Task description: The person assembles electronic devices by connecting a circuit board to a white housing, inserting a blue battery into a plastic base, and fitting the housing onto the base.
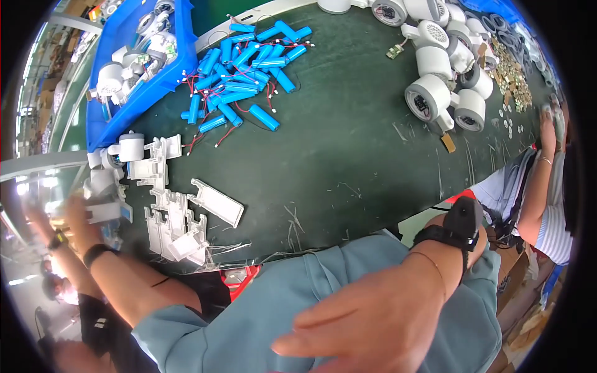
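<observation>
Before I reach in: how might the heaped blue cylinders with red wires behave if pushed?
The blue cylinders will probably roll, being round and loosely heaped. Their red wires, thin and curved, look floppy and may snag.

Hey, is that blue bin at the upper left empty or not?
Not empty: white parts sit heaped inside the blue bin.

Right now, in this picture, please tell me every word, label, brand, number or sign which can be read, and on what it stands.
No word, number or sign can be read here.
Blue cylinders: no readable print.
White plastic parts: no readable print.
Black wrist device: any marking is too small to read.
Pale marks on black clothing, lower left: too blurred.
</observation>
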Demonstrator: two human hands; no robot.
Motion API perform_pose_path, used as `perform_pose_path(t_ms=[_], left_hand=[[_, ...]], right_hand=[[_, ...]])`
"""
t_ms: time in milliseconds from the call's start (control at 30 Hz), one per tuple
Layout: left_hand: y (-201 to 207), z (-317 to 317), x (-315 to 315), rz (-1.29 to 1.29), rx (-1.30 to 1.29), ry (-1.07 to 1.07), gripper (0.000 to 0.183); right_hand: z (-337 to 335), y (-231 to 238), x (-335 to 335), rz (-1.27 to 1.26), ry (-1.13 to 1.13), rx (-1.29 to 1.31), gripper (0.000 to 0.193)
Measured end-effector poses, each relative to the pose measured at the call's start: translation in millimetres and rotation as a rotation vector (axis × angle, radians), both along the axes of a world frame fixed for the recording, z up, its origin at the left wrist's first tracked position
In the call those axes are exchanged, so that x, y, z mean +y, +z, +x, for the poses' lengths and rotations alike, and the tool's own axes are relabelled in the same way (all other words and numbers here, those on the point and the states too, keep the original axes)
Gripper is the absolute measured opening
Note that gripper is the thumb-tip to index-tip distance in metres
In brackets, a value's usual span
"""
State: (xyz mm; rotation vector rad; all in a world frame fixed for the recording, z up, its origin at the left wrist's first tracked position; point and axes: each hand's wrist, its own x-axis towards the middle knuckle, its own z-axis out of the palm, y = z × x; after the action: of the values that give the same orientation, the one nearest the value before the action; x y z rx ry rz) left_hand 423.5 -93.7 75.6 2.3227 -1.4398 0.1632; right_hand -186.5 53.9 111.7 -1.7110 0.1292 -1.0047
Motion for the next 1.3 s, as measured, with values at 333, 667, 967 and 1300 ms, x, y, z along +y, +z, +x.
perform_pose_path(t_ms=[333, 667, 967, 1300], left_hand=[[-31, -295, 100, 0.227, 0.005, -0.517, 0.021], [-34, -394, 97, 0.324, 0.207, -0.967, 0.022], [-49, -380, 54, 0.156, 0.363, -0.770, 0.021], [-75, -373, 38, 0.220, 0.318, -0.881, 0.021]], right_hand=[[-23, 8, -11, -0.555, -0.509, -0.119, 0.019], [-16, -45, -19, -0.198, -0.218, 0.339, 0.036], [-94, -112, 23, 0.462, -0.761, 0.439, 0.020], [-146, -128, 44, 0.538, -1.566, 0.596, 0.030]])
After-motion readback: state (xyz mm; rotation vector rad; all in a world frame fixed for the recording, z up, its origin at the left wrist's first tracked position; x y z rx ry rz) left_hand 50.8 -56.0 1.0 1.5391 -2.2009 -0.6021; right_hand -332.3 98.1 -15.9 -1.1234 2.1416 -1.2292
